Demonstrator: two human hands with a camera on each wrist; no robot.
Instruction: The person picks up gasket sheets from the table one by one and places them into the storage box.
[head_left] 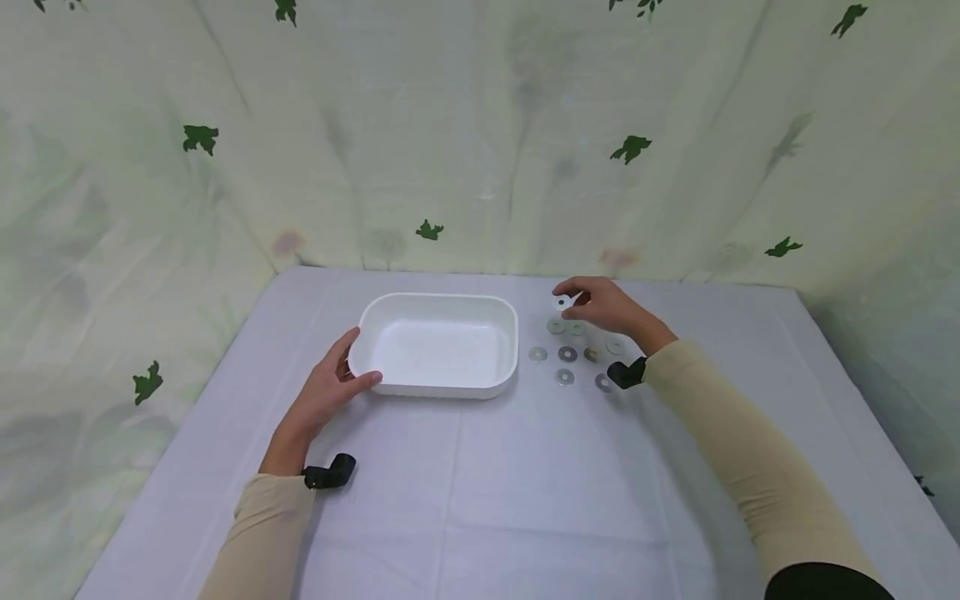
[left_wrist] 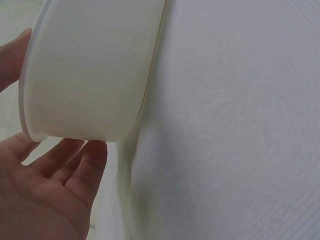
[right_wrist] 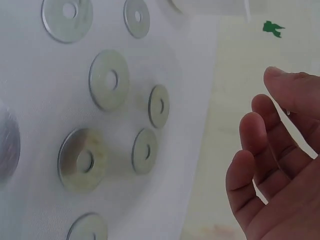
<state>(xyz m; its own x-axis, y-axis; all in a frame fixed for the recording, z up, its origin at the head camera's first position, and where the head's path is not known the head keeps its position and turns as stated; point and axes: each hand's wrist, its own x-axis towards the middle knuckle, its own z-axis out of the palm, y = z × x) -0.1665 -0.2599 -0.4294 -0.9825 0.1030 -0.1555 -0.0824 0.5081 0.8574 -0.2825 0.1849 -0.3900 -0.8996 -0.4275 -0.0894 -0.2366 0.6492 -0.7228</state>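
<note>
A white rectangular tray [head_left: 435, 390] with rounded corners stands on the cloth, with nothing in its visible inside. My left hand [head_left: 335, 379] grips its left end, thumb at the near rim and fingers round the side; the left wrist view shows fingertips against the wall of the tray [left_wrist: 90, 75]. Above the far washers, my right hand [head_left: 603, 304] pinches a metal washer [head_left: 561, 302] between thumb and fingers, its hole facing the head camera. In the right wrist view that washer is mostly hidden by the hand [right_wrist: 285, 155].
Several flat metal washers, among them a darker one [head_left: 567, 354] and a brownish one [head_left: 591, 355], lie spread on the white tablecloth [head_left: 480, 483] right of the tray. A pale curtain [head_left: 480, 125] with green leaf shapes hangs behind the table's far edge.
</note>
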